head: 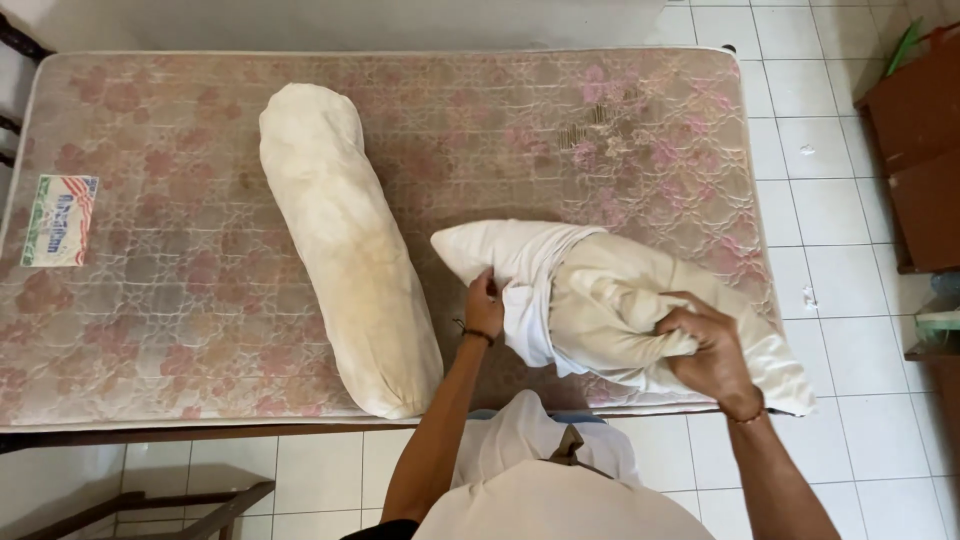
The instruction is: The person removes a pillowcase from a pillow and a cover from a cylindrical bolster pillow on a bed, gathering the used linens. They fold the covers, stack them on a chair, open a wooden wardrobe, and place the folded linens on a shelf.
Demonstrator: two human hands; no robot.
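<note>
at the far left of the mattress [150,300] a small striped label [60,220] sits near the edge; the ticking is pink-flowered, worn and stained. left of the middle a long cream bolster [345,245] lies lengthways across the mattress, one end near the far side, the other at the near edge. just right of it, apart from the bolster, the left hand [484,305] is closed in a pinch on the edge of a white case [520,265], which is pulled partway over a cream pillow [610,310]. the case covers the pillow's left end; the right part of the pillow is bare and hangs a little past the near edge of the mattress. the right hand [712,350] is clenched tight in a fist on a bunch of the bare pillow. further right, white floor tiles [850,220], and at the right border dark brown furniture [920,140], only partly in view
</note>
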